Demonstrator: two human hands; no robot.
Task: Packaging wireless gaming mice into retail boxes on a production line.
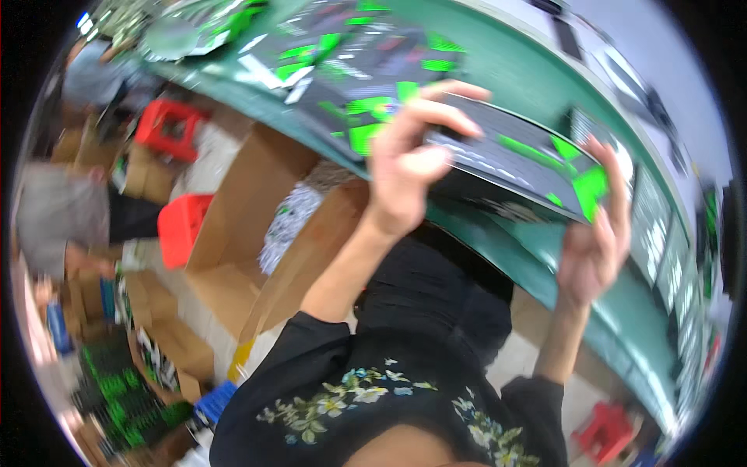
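Between my two hands I hold a flat black box point(513, 156) with bright green patches, tilted above the edge of the green table. My left hand point(408, 156) grips its left end, thumb on the near edge and fingers over the top. At the other end, my right hand point(595, 233) has its fingers along the side by the green corner. Motion blurs the picture, so details on the box are smeared. Just beyond my left hand, several black and green printed packages point(366, 70) lie spread on the table.
The green table point(506, 47) runs from upper left to lower right. An open cardboard box point(241, 226) with crumpled white material stands left of me. Red stools point(183, 226) and more cartons point(175, 342) are on the floor. Another person point(62, 210) sits at far left. Stacked packs point(650, 226) line the right.
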